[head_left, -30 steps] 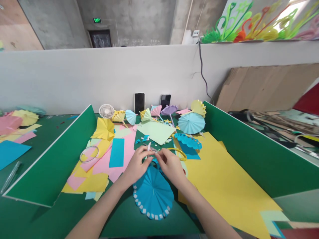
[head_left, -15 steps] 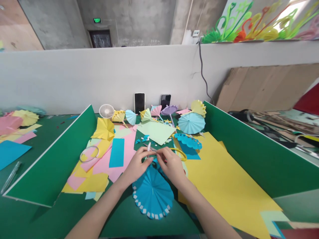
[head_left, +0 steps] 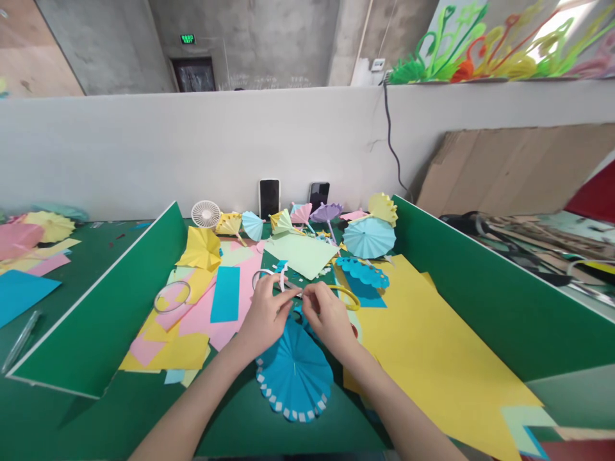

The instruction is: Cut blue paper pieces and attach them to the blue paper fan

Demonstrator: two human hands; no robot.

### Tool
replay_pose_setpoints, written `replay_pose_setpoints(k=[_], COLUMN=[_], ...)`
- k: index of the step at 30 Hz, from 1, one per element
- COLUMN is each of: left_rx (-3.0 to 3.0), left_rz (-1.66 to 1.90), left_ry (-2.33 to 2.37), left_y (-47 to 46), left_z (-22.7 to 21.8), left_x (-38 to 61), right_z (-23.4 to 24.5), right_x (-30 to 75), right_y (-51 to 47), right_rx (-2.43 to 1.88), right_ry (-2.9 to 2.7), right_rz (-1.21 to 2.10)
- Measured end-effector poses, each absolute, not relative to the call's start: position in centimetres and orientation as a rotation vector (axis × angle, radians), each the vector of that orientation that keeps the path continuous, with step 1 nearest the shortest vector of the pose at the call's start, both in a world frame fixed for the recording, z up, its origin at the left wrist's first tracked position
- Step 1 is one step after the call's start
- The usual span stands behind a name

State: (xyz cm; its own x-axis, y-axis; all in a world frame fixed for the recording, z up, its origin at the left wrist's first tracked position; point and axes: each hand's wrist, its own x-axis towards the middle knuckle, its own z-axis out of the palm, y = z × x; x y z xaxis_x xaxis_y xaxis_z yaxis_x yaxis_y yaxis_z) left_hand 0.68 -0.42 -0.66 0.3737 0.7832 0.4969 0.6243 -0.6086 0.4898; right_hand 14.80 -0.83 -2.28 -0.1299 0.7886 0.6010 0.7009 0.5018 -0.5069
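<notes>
Left hand (head_left: 265,318) holding white strip (head_left: 282,279), more curl showing than before; right hand (head_left: 328,315) pinched narrow (contents too small to tell), blue pleated paper disc (head_left: 296,378) nearly unmoved.

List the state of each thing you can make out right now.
Left bare hand, half closed; grip unclear.
Right bare hand, nearly closed; grip contents too small to tell.
Thin white strip, curled.
Blue round pleated paper disc, spread open, white squares along its near edge.
Round white fan, upright; running or not, unclear.
White-edged rectangular phone, upright, screen dark.
Light-blue pleated paper canopy, open.
Purple paper parasol, open, tilted.
Green exit sign, lit.
</notes>
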Motion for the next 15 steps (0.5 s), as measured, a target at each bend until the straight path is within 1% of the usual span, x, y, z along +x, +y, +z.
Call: replay_pose_setpoints(k=[6,11,15], left_rx=[2.459,2.378,2.427], left_rz=[1.03,1.136,1.085], left_ry=[1.358,1.538,1.692], left_y=[0.2,0.9,1.5], left_z=[-0.6,-0.9,-1.7], left_x=[0.1,-0.5,-1.1], right_z=[-1.9,-1.8,-2.0], right_x=[14.7,15.2,15.3], right_y=[-1.0,-0.7,-0.2], right_rx=[-1.27,-1.293,-1.326], right_ry=[-1.749,-1.794,-2.013], right_rz=[0.419,0.644,0.64])
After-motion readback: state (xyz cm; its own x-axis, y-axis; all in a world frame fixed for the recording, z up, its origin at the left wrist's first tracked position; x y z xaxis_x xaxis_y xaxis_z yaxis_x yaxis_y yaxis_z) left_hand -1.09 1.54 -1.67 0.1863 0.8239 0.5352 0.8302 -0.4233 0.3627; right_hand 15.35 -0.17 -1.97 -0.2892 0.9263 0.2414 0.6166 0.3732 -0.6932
